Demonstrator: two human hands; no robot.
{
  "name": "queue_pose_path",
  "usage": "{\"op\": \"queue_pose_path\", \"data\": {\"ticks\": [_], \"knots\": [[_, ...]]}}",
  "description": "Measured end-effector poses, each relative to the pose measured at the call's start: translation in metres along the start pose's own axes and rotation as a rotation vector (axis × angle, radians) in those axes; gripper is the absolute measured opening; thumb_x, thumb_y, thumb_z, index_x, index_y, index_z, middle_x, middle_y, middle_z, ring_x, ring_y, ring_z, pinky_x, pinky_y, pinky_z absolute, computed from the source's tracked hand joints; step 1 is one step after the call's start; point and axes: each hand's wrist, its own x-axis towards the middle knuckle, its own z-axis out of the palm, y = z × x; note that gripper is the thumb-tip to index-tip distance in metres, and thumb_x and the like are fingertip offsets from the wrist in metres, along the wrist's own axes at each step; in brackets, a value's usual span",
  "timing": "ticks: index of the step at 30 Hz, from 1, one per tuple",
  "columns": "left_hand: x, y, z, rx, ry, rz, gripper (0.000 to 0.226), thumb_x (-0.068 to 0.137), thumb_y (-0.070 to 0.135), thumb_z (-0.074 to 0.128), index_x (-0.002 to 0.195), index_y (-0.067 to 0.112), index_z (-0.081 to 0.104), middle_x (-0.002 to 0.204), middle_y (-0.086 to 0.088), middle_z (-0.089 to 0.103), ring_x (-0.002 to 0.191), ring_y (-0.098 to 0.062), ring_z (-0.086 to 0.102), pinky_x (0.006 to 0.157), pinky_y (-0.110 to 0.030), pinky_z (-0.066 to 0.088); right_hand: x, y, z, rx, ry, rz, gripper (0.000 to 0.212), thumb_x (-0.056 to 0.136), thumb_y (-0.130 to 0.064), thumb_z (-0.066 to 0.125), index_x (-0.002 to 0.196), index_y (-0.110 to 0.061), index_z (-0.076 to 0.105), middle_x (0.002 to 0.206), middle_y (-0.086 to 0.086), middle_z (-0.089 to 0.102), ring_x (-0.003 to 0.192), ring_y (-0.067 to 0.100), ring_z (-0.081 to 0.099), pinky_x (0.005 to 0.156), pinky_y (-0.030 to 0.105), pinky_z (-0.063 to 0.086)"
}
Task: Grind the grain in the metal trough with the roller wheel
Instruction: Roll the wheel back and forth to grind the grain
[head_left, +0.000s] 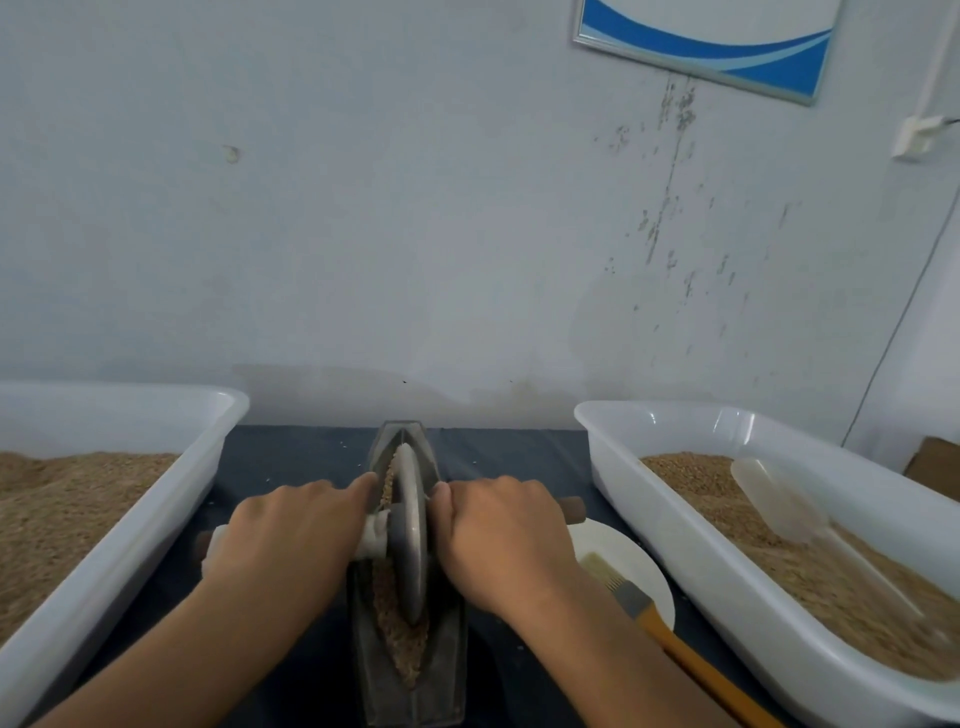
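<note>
Outside your left hand (283, 530) stands a white tub (104, 545) heaped with ground meal; outside your right hand (506, 535) a second tub (701, 551) holds grain and a clear scoop (779, 506). Just behind your right wrist a brush (670, 634) lies across a white plate (623, 551). Between your hands the grey roller wheel (410, 535) stands upright in the metal trough (410, 675) on the dark tabletop (291, 457), brown grain (400, 639) lying along the channel. Each hand is curled round its side of the axle handle (571, 509).
</note>
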Motion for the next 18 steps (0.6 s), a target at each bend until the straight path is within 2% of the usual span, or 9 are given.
{"op": "queue_pose_path", "data": {"ticks": [2,4,7,9,13,18], "knots": [[0.001,0.001,0.000,-0.012,-0.002,-0.014,0.073,0.086,0.029,0.061,0.141,0.046,0.017,0.103,0.009,0.057,0.094,-0.018,0.062,0.065,-0.032,0.038,0.002,0.001,0.003,0.024,-0.016,0.016,0.047,0.106,-0.039,0.020,0.068,-0.024,0.042,0.063,-0.003,0.044,0.054,0.019,0.030,0.067,0.038,0.023],[0.004,0.003,0.000,-0.028,0.007,-0.030,0.079,0.087,0.029,0.061,0.145,0.044,0.010,0.104,0.008,0.055,0.095,-0.019,0.063,0.065,-0.033,0.038,0.006,0.004,0.008,0.057,-0.023,0.015,0.046,0.107,-0.040,0.019,0.071,-0.025,0.044,0.068,-0.004,0.049,0.058,0.019,0.037,0.069,0.038,0.026],[0.013,0.004,0.002,-0.023,0.027,-0.034,0.089,0.089,0.032,0.059,0.149,0.042,-0.006,0.108,0.009,0.054,0.095,-0.019,0.064,0.063,-0.032,0.036,0.016,0.009,0.018,0.125,-0.043,0.025,0.048,0.107,-0.041,0.014,0.093,-0.028,0.058,0.092,-0.007,0.060,0.087,0.020,0.055,0.080,0.040,0.039],[0.019,0.003,0.004,-0.017,0.044,-0.026,0.090,0.091,0.031,0.059,0.149,0.041,-0.009,0.111,0.007,0.053,0.094,-0.019,0.065,0.062,-0.032,0.036,0.025,0.013,0.025,0.125,-0.068,0.029,0.050,0.107,-0.042,0.013,0.108,-0.029,0.061,0.100,-0.006,0.058,0.099,0.022,0.055,0.081,0.039,0.037],[0.029,0.001,0.008,0.009,0.071,0.011,0.085,0.091,0.034,0.063,0.150,0.040,0.002,0.114,0.007,0.053,0.097,-0.018,0.064,0.066,-0.029,0.036,0.040,0.016,0.035,0.106,-0.090,0.032,0.049,0.106,-0.044,0.013,0.115,-0.031,0.059,0.108,-0.003,0.062,0.106,0.026,0.056,0.079,0.041,0.033],[0.041,-0.007,0.014,-0.010,0.089,0.016,0.071,0.091,0.032,0.062,0.146,0.037,0.018,0.117,0.003,0.052,0.107,-0.021,0.060,0.077,-0.032,0.040,0.064,0.016,0.042,0.030,-0.092,0.022,0.041,0.105,-0.041,0.022,0.111,-0.028,0.060,0.114,0.005,0.065,0.108,0.034,0.058,0.078,0.047,0.035]]}}
